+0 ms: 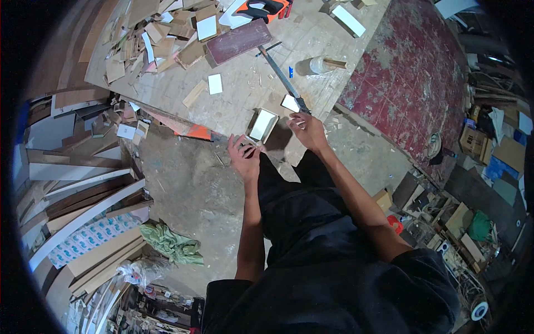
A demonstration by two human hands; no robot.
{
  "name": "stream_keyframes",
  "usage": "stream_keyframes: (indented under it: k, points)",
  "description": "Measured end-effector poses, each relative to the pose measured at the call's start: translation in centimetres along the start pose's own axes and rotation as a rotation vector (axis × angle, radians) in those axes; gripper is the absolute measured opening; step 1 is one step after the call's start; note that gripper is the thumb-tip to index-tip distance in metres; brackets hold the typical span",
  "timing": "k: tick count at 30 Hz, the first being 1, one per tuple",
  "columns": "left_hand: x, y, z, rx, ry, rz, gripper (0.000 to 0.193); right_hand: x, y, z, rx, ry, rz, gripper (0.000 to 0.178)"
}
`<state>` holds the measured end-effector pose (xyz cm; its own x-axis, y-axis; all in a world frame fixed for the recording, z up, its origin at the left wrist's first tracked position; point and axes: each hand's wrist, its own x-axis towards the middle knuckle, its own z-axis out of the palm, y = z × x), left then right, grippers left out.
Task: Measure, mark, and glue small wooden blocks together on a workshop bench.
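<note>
Curving with its fingers apart, the left hand (245, 158) appears just beside a small rectangular white-panelled wooden box (263, 124), contact indistinct; the box lies between both hands at the near edge of the pale wooden table (239, 106); the right hand (307, 132), fingers bent, adjoins a long grey metal bar-shaped tool (283, 76), its hold impossible to tell

Hands: two, left hand (245, 160) and right hand (309, 132)
White-lined box (263, 125): one, near
Metal bar clamp (281, 72): one
White-faced blocks (290, 103): two, one near the right hand, one far right
Loose white square (215, 84): one, left
Dark red board (239, 42): one, far
Orange-and-black saw handle (268, 8): one, far
Clear cup (317, 65): one, right
Small blue piece (291, 72): one
Heaped wood offcuts (157, 32): many, overlapping, uncountable, far left
</note>
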<state>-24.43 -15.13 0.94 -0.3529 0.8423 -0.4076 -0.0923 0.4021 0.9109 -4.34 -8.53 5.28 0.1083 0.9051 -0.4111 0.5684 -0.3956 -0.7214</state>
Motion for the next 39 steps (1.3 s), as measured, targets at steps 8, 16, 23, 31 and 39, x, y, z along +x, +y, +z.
stream_keyframes:
  k: [8, 16, 23, 31, 39]
  points:
    - [-0.5, 0.0, 1.0, 0.193, 0.021, 0.127, 0.093, 0.3, -2.1, -0.5, -0.073, 0.032, -0.084, 0.037]
    - [-0.6, 0.2, 1.8, 0.267, 0.059, 0.151, 0.091, 0.5, -2.7, -1.0, -0.161, -0.064, -0.062, 0.037]
    - [-0.8, 0.2, 2.4, 0.273, 0.080, 0.159, 0.089, 0.7, -2.2, -1.2, -0.154, -0.064, -0.045, 0.037]
    - [-0.9, -0.5, 2.6, 0.249, 0.097, 0.160, 0.084, 0.6, -1.9, -1.6, -0.169, -0.080, -0.015, 0.036]
    - [-1.0, -0.5, 2.5, 0.224, 0.093, 0.204, 0.076, 1.0, -1.1, -1.4, -0.122, -0.139, 0.011, 0.040]
